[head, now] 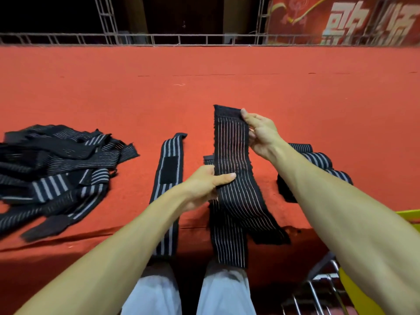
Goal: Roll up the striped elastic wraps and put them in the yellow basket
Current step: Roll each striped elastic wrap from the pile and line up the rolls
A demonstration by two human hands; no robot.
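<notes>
Above the worktop [204,87], your right hand [261,133] and left hand [204,185] pinch the wrap [230,155]; roll it tightly from the top, edges aligned.

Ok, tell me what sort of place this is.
Probably an event stage or hall: a wide red felt-covered platform, a metal truss frame along its far edge, and a red banner with large pale characters behind it. The striped wrap is held over the platform.

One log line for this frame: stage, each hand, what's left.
stage: wrap unrolled | left hand: grips it mid-length | right hand: pinches top end | rolled wraps: at right | pile: unrolled, at left
</notes>
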